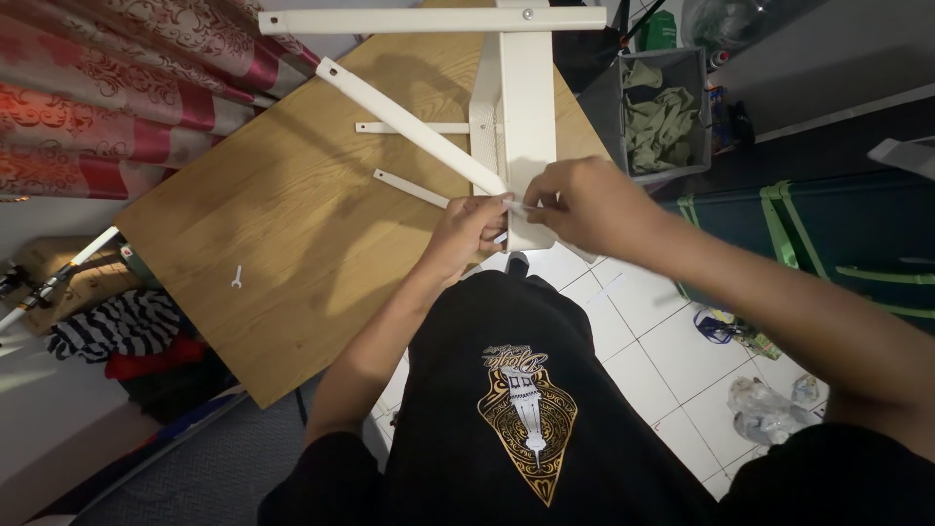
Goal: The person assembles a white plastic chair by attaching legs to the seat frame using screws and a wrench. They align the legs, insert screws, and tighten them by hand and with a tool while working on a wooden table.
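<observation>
Wooden tabletop point(292, 224) carries a white frame point(526, 97), its near end under both hands. Left hand point(467, 229) and right hand point(584, 200) pinch a small part, probably a screw point(516, 206), against the stiff, light-looking slat point(409, 122); grip near the joint.

At your ten o'clock hangs a red and pink patterned curtain point(107, 93). Toward nine o'clock, low on the floor, lies a black-and-white striped cloth point(117, 326) with a red cloth point(146, 362) just beside it. A small white wrench point(236, 278) rests alone on the board at about nine o'clock. At one o'clock you see a grey fabric bin point(664, 112) holding olive green cloths. At three o'clock stands a dark green case point(828, 234). Crumpled clear plastic point(769, 404) lies on the white tiled floor point(672, 360) at four o'clock.
</observation>
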